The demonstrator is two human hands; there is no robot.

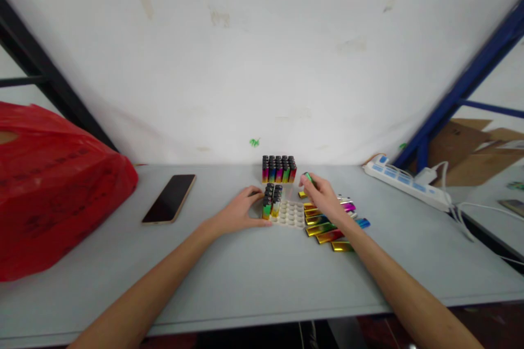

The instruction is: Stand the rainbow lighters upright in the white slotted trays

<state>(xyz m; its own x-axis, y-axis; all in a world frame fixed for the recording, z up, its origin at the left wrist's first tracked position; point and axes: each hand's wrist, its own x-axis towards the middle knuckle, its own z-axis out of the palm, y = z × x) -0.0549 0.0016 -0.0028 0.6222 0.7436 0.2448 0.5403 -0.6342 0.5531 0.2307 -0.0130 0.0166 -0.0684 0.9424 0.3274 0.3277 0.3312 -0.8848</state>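
A white plastic tray (291, 214) with rows of round-edged slots lies on the table, several black-topped lighters (272, 202) standing upright in its left part. My left hand (235, 212) grips the tray's left side, thumb at the near corner and fingers behind, beside the standing lighters. Above the tray's far right side, my right hand (323, 194) pinches a green lighter (308, 176), partly hidden by the fingers. Under and beside the right wrist lie several shiny multicoloured lighters (323, 228), their gold ends toward the tray. The right forearm covers some of them.
Behind the tray, a block of upright lighters (279, 170) stands near the wall. A phone (170, 199) and a red plastic bag (61, 191) are on the left. To the right are a white power strip (405, 182) with cables and cardboard boxes (470, 147) beyond a blue post.
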